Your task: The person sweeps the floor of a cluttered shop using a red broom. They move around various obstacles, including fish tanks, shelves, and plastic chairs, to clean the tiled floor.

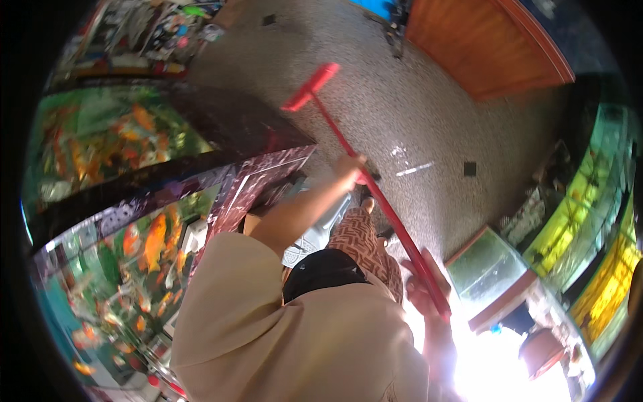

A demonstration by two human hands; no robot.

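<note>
A long red pole with a red crossbar head (311, 88) crosses the middle of the view; whether it is a floor squeegee or a broom I cannot tell. My left hand (351, 173), blurred, grips the pole (384, 201) partway along. Close to its lower right end, my right hand (424, 286) is wrapped around it. The head lies farther from me, at or just above the speckled floor (427, 125), near the corner of a dark stone-like ledge (251, 120).
On my left stand fish tanks (150, 246) holding several orange fish. Lit tanks (577, 206) line the right, with a glass tank (495, 271) nearer. A wooden panel (482, 45) and a cluttered shelf (161, 30) are beyond. Grey plastic (311, 241) sits beside my legs.
</note>
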